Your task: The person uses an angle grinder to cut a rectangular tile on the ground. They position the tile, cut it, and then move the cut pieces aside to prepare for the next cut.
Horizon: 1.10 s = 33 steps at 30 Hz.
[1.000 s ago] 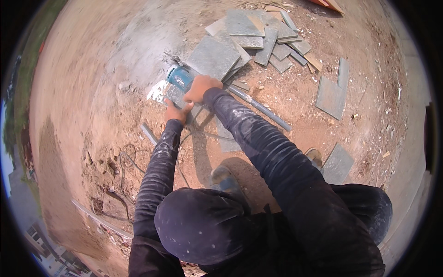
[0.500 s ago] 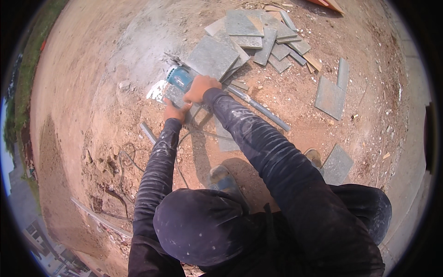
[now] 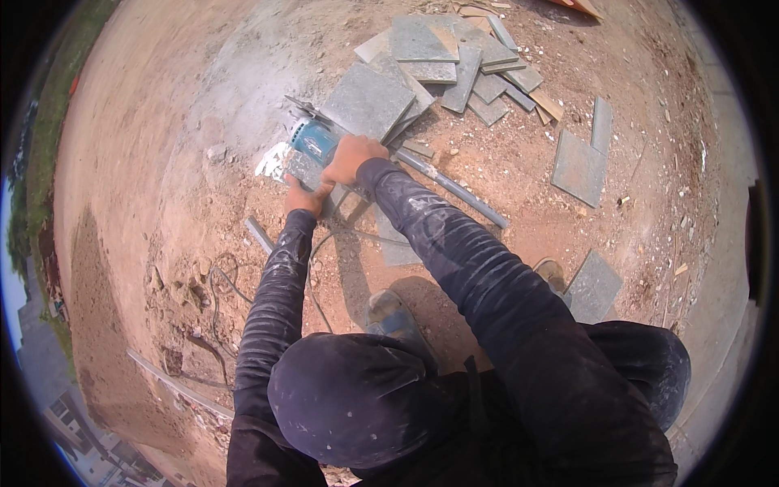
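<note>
My right hand [image 3: 354, 156] is closed on a teal power cutter [image 3: 318, 143] with a metal disc and guard at its far end, tilted over a speckled grey slab piece [image 3: 302, 169]. My left hand [image 3: 303, 191] grips the near edge of that piece, its thumb close to my right hand. Pale dust [image 3: 243, 97] lies beyond and left of the cutter. Just behind it, a larger square grey slab [image 3: 365, 101] rests on other slabs.
Several cut slabs [image 3: 426, 39] are heaped at the top. A grey pipe-like bar [image 3: 471, 203] runs right of my hands. Loose slabs [image 3: 576, 166] lie rightward. A cable [image 3: 223, 284] loops at lower left. My boot [image 3: 385, 312] stands below, near another slab [image 3: 594, 288].
The whole view has shifted very slightly. My hands, the cutter and the slab piece stay almost in the same place, with the same grip.
</note>
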Available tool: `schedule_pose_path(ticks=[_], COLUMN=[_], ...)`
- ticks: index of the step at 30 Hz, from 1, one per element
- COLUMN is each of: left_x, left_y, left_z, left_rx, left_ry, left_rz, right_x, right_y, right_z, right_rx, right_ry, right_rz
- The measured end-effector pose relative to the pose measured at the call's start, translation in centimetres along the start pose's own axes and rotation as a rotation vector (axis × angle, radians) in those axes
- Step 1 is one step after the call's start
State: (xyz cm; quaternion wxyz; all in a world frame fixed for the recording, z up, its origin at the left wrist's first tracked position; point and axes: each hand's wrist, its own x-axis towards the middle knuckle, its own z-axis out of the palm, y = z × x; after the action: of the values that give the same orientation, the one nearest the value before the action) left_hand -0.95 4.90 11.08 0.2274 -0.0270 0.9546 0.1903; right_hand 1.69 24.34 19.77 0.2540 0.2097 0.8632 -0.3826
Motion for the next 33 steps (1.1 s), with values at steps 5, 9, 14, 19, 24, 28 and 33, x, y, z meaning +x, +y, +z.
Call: schedule_pose_path(ticks=[5, 9, 14, 19, 24, 28, 33], left_x=[-0.1, -0.2, 0.1, 0.1, 0.5, 0.6, 0.4], left_y=[0.1, 0.3, -0.1, -0.1, -0.8, -0.6, -0.3], left_z=[-0.2, -0.3, -0.1, 0.0, 0.2, 0.2, 0.2], left_rx=[0.034, 0.032, 0.072, 0.071, 0.108, 0.069, 0.061], left_ry=[0.012, -0.01, -0.004, 0.001, 0.031, 0.009, -0.005], left_rz=[-0.004, -0.021, -0.025, -0.006, 0.015, 0.01, 0.009], right_x=[-0.4, -0.9, -1.3, -1.3, -1.1, -1.1, -1.2], right_y=[-0.1, -0.2, 0.0, 0.1, 0.0, 0.3, 0.7], right_z=[-0.2, -0.8, -0.7, -0.7, -0.7, -0.8, -0.7], right_rx=[0.004, 0.019, 0.016, -0.007, -0.003, 0.019, 0.015], right_ry=[-0.004, -0.069, -0.053, -0.06, -0.085, -0.069, -0.063], right_rz=[-0.004, 0.024, 0.005, 0.01, 0.022, 0.028, 0.021])
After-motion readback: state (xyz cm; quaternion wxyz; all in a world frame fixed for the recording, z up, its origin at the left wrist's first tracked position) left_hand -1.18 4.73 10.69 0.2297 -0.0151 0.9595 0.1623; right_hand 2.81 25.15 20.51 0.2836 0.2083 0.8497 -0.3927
